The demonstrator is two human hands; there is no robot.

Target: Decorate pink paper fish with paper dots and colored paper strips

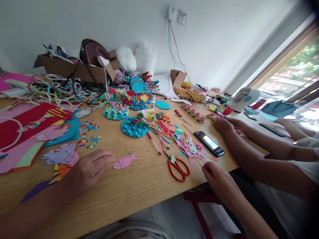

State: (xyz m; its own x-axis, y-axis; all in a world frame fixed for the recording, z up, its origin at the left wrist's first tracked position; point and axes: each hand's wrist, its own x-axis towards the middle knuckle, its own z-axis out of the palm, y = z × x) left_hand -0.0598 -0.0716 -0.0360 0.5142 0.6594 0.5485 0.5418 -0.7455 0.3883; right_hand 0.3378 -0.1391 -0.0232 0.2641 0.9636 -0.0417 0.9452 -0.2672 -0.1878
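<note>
A pink paper fish [125,161] with a dark line behind its head lies flat on the table. Just left of it, my left hand [93,167] rests low over the wood, fingers stretched toward the fish and apart from it; I see nothing in them. My right hand [220,181] is closed in a pinch at the table's front edge, on a thin stick [198,160] that points toward the paper scraps [190,146]. Between my hands lie red-handled scissors [178,167] with a bit of green paper on them. Grey-violet paper fish [59,154] lie beyond my left wrist.
Blue round bases [134,127] with paper fish stand mid-table, near pens [154,143] and glue bottles [147,116]. A phone [209,143] lies right. Coloured sheets [22,132] and a cardboard box [72,68] fill the left. A co-worker's arms [244,146] reach in from the right.
</note>
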